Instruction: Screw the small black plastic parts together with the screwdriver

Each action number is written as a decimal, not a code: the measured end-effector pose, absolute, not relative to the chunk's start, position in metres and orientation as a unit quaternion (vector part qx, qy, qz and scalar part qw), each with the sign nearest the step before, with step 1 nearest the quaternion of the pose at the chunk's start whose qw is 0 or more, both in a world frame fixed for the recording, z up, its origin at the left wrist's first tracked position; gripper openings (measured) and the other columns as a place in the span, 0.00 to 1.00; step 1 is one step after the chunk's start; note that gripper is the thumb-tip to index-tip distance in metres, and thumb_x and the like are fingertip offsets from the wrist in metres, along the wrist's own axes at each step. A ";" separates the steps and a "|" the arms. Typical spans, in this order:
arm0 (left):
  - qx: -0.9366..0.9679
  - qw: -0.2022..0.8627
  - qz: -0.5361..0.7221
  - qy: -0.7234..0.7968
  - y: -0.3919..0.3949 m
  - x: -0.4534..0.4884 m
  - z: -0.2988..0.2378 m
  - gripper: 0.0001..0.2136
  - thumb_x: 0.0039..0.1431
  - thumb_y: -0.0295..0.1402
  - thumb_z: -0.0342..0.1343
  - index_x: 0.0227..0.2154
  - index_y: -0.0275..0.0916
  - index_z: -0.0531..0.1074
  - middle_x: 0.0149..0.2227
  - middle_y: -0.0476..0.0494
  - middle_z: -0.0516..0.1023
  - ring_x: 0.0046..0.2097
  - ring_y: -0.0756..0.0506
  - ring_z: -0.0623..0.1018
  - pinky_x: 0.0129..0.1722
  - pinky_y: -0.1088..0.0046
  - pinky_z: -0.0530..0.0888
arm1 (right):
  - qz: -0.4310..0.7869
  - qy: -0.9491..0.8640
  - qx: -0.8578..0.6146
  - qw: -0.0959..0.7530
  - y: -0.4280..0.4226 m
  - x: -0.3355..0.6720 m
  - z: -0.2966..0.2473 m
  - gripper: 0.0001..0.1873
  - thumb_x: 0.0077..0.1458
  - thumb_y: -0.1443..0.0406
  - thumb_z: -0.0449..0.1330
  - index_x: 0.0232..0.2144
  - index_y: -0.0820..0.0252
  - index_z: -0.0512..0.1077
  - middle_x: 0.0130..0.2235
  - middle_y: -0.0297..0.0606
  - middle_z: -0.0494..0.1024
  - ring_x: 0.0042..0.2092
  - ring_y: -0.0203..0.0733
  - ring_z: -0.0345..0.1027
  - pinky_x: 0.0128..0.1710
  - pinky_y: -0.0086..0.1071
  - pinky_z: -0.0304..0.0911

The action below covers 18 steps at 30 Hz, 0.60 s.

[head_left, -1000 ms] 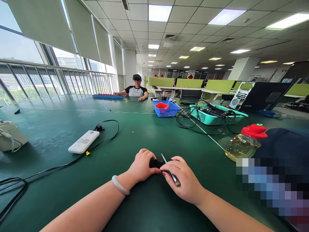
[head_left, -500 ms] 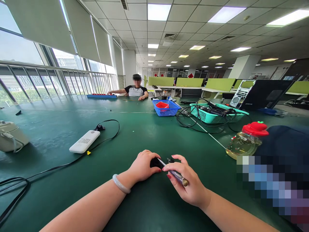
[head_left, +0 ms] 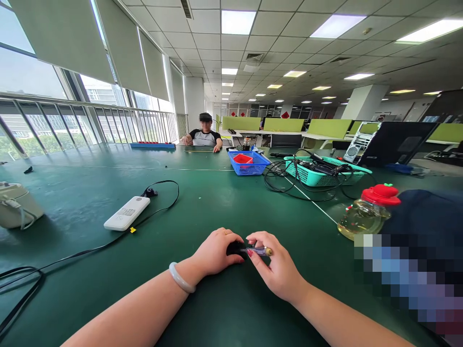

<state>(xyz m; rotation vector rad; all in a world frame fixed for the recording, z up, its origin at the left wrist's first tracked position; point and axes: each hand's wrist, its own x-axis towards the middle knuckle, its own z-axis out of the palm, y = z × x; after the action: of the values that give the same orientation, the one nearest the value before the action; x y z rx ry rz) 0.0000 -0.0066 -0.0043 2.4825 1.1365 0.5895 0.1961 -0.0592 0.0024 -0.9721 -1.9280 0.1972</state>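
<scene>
Tool (head_left: 259, 251) — jar (head_left: 362, 220) right, white device (head_left: 127, 213) left.

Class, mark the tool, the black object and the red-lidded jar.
Tool (head_left: 260, 251): head view, on its shaft.
Black object (head_left: 235, 247): head view, on its uncovered surface.
Jar (head_left: 362, 220): head view, on its clear side.

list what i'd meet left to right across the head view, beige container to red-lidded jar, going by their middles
Beige container, white device, pale bracelet, left hand, black object, pen-like tool, right hand, red-lidded jar.
</scene>
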 end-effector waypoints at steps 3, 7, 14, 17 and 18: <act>0.876 0.170 0.197 0.406 -0.006 0.000 -0.003 0.18 0.52 0.41 0.66 0.45 0.44 0.76 0.44 0.45 0.79 0.47 0.41 0.75 0.50 0.63 0.71 | 0.037 -0.778 -0.412 0.472 -0.058 0.198 0.005 0.06 0.62 0.64 0.54 0.33 0.54 0.70 0.31 0.35 0.76 0.33 0.41 0.70 0.37 0.36 0.68; 0.877 0.170 0.189 0.408 -0.005 0.000 -0.002 0.18 0.52 0.42 0.66 0.45 0.45 0.76 0.45 0.45 0.79 0.48 0.41 0.75 0.51 0.62 0.71 | 0.036 -0.742 -0.423 0.519 -0.057 0.203 0.006 0.10 0.64 0.62 0.52 0.30 0.54 0.69 0.29 0.35 0.75 0.32 0.42 0.68 0.32 0.33 0.67; 0.875 0.174 0.186 0.411 -0.007 0.002 0.001 0.17 0.53 0.41 0.66 0.45 0.45 0.76 0.45 0.46 0.79 0.48 0.41 0.75 0.51 0.63 0.71 | 0.019 -0.725 -0.408 0.554 -0.058 0.205 0.006 0.13 0.65 0.63 0.49 0.28 0.54 0.66 0.26 0.35 0.72 0.32 0.42 0.67 0.32 0.33 0.65; 0.877 0.173 0.185 0.408 -0.007 0.001 0.001 0.17 0.52 0.41 0.66 0.45 0.45 0.76 0.45 0.46 0.79 0.47 0.42 0.75 0.51 0.64 0.71 | 0.028 -0.747 -0.410 0.522 -0.057 0.204 0.005 0.11 0.65 0.63 0.50 0.29 0.54 0.66 0.28 0.35 0.74 0.33 0.42 0.68 0.35 0.34 0.67; 0.878 0.172 0.185 0.407 -0.007 0.001 0.001 0.18 0.52 0.41 0.66 0.46 0.45 0.76 0.45 0.46 0.79 0.47 0.42 0.75 0.51 0.64 0.71 | 0.035 -0.754 -0.411 0.510 -0.056 0.203 0.005 0.11 0.65 0.63 0.50 0.29 0.54 0.66 0.29 0.35 0.75 0.33 0.41 0.68 0.35 0.34 0.67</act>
<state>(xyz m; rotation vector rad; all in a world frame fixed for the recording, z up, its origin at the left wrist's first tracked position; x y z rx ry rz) 0.0013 -0.0067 0.0005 2.4902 1.1554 0.5260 0.2032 -0.0561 0.0047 -0.9905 -1.8165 0.0841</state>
